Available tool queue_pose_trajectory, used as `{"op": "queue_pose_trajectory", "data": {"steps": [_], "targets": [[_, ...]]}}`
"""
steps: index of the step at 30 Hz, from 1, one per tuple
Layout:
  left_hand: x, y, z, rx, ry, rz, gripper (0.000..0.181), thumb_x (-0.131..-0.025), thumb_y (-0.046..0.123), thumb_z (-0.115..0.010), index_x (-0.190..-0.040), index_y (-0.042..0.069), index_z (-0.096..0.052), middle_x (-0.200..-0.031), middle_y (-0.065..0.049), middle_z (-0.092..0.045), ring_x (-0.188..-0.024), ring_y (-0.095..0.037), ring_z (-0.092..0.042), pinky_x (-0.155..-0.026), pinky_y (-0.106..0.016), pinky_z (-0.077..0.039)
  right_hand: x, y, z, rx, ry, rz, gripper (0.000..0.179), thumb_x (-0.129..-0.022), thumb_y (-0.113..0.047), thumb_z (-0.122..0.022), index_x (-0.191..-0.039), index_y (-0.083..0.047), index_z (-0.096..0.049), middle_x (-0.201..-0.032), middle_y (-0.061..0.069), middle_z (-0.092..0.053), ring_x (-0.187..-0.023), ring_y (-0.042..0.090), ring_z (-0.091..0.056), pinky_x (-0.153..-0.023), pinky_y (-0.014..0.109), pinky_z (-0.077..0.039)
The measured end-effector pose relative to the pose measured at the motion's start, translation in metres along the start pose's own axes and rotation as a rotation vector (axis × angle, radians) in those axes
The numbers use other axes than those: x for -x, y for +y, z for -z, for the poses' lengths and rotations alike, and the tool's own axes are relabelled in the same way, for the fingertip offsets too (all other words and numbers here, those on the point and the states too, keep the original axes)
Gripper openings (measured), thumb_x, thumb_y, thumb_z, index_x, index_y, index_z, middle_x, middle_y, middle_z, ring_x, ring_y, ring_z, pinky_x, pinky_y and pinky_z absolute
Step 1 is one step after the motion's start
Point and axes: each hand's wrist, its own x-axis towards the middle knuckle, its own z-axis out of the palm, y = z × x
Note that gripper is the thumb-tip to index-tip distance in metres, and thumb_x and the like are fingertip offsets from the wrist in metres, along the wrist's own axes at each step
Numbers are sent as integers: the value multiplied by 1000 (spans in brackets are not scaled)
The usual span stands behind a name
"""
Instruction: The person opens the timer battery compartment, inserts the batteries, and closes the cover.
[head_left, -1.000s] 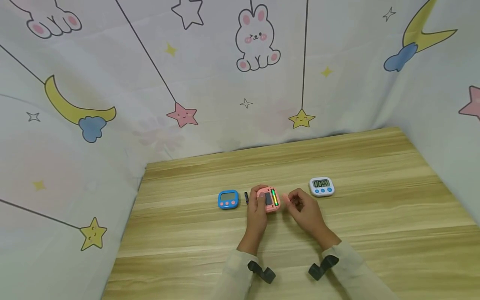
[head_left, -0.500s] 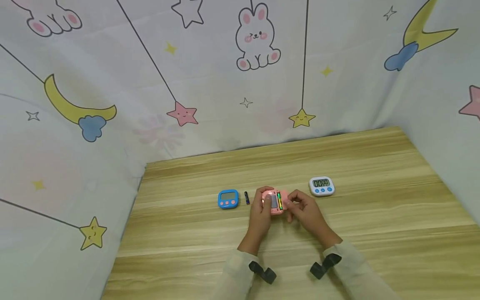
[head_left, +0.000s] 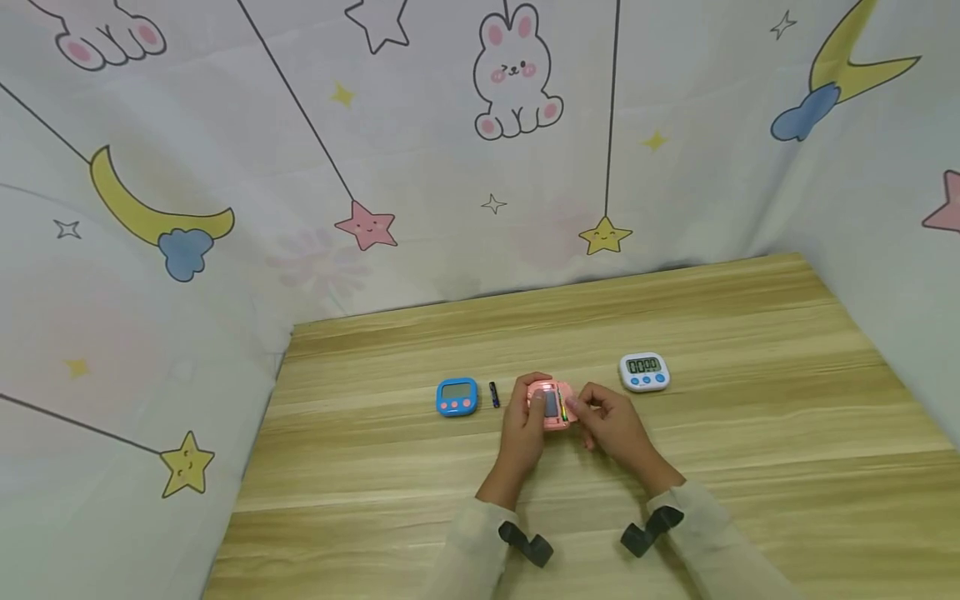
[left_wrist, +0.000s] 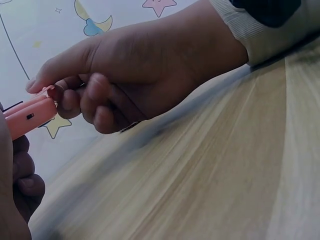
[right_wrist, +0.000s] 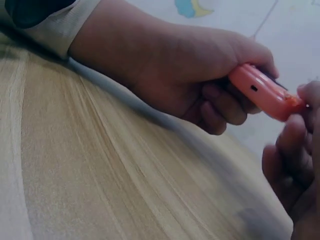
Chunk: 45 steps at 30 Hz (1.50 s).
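My left hand [head_left: 522, 429] grips a pink digital timer [head_left: 555, 425], its back turned up and a dark grey rectangle showing, with the thumb on top. Inside the battery slot on its right side lies a green-gold battery [head_left: 564, 412], partly covered. My right hand [head_left: 618, 427] pinches a small pink battery cover [head_left: 571, 392] between thumb and index finger, against that side of the timer. In the right wrist view the left fingers curl under the timer body [right_wrist: 265, 95]. Whether the cover sits in its grooves cannot be made out.
A blue timer [head_left: 457, 397] with pink buttons lies left of the hands, beside a loose dark battery [head_left: 494, 395]. To the right stands a white timer [head_left: 644, 372] reading 00:00. Printed cloth [head_left: 442, 167] borders the wooden table [head_left: 375, 467] at the back and sides.
The left hand has shifted slightly right with the pink timer. The right hand has brought the battery cover from beside the timer onto its edge, and less of the battery shows.
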Motion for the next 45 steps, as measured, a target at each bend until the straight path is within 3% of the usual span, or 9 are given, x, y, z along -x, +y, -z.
{"op": "queue_pose_trajectory", "data": {"steps": [6, 8, 15, 23, 27, 32, 38, 41, 45], "targets": [[0, 0, -1, -6, 1, -19, 22, -106, 23, -39, -124, 23, -52, -104, 0, -62, -86, -14, -58, -70, -28, -50, 5, -21, -4, 145, 27, 113, 26, -96, -12, -62, -72, -10, -54, -56, -5, -45, -45, 6, -41, -40, 24, -36], [0, 2, -1, -7, 0, -20, 23, -106, 24, -39, -124, 23, -52, -104, 0, -62, -86, -14, -58, -70, -28, -49, 5, -23, -5, 154, 30, 126, 26, -96, -11, -62, -71, -11, -54, -56, -5, -45, -45, 6, -41, -40, 24, -35], [0, 3, -1, -12, -21, -21, 24, -106, 27, -37, -125, 21, -51, -106, -2, -61, -84, -14, -57, -68, -27, -49, -1, 8, 0, 157, 1, 126, 26, -98, -20, -61, -73, -14, -55, -58, -4, -48, -46, 9, -43, -41, 26, -37], [0, 4, -2, 15, -53, -9, 24, -106, 21, -37, -125, 16, -51, -107, -4, -61, -89, -15, -56, -73, -28, -48, 0, 10, 2, 162, -12, 113, 28, -96, -26, -63, -71, -18, -53, -57, -3, -46, -46, 10, -43, -42, 26, -35], [1, 7, -1, 16, -106, 30, 25, -106, 18, -35, -126, 16, -50, -107, -3, -60, -93, -13, -55, -77, -27, -47, 1, 9, 2, 201, -13, 139, 31, -95, -18, -64, -68, -18, -50, -58, -7, -42, -52, 7, -40, -47, 23, -33], [3, 25, 1, 0, -144, 29, 26, -106, 12, -33, -126, 9, -49, -108, -6, -59, -94, -13, -55, -79, -29, -47, 4, -7, 0, 240, -20, 198, 33, -95, -7, -62, -66, -14, -47, -61, -9, -39, -57, 4, -38, -51, 23, -32], [4, 45, 4, -16, -112, 0, 26, -105, 9, -35, -126, 2, -49, -104, -7, -60, -89, -14, -55, -76, -29, -48, 7, -31, 1, 152, -80, 233, 27, -99, 3, -48, -73, 1, -51, -58, 4, -44, -54, 5, -41, -48, 24, -37], [4, 46, 5, -10, -98, -8, 27, -104, 8, -35, -126, 1, -49, -102, -7, -59, -86, -13, -54, -74, -28, -47, 5, -27, 3, 72, -114, 231, 23, -100, 3, -45, -77, 5, -50, -57, 17, -44, -48, 14, -42, -43, 26, -38], [4, 44, 7, 9, -110, -11, 27, -105, 10, -35, -127, -1, -48, -103, -9, -58, -87, -11, -53, -76, -27, -46, 1, -10, 5, 23, -144, 194, 13, -101, 0, -47, -89, 2, -53, -64, 23, -50, -49, 26, -48, -42, 31, -42]]}}
